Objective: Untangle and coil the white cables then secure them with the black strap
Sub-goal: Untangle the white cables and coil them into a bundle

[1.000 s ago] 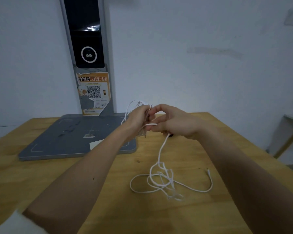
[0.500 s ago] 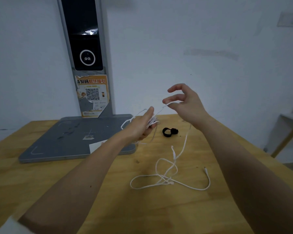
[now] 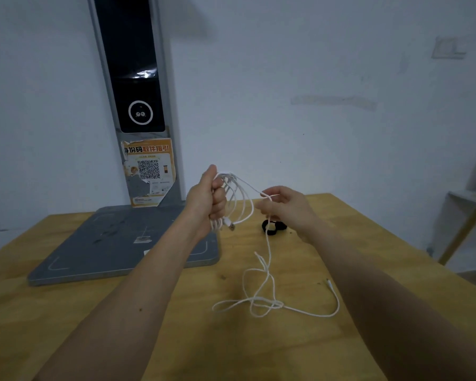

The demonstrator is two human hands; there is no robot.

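My left hand [image 3: 208, 203] is raised above the table, fisted around several loops of white cable [image 3: 239, 199], with a USB plug [image 3: 230, 225] dangling below the fist. A strand runs right from the loops to my right hand [image 3: 285, 209], which pinches it between thumb and fingers. From there the cable drops to the wooden table [image 3: 313, 353], where a loose tangle [image 3: 261, 301] lies with its free end [image 3: 329, 284] to the right. The black strap [image 3: 272, 229] lies curled on the table, partly hidden behind my right hand.
A grey scanner stand [image 3: 116, 248] with a tall post [image 3: 138, 92] and an orange QR sticker [image 3: 149, 169] occupies the table's back left, against a white wall. A small shelf [image 3: 467, 210] stands beyond the table's right edge.
My right hand came down and left from its raised position, laying another turn of cable toward the left fist. The left hand rose and turned upright. The tangle on the table shrank slightly.
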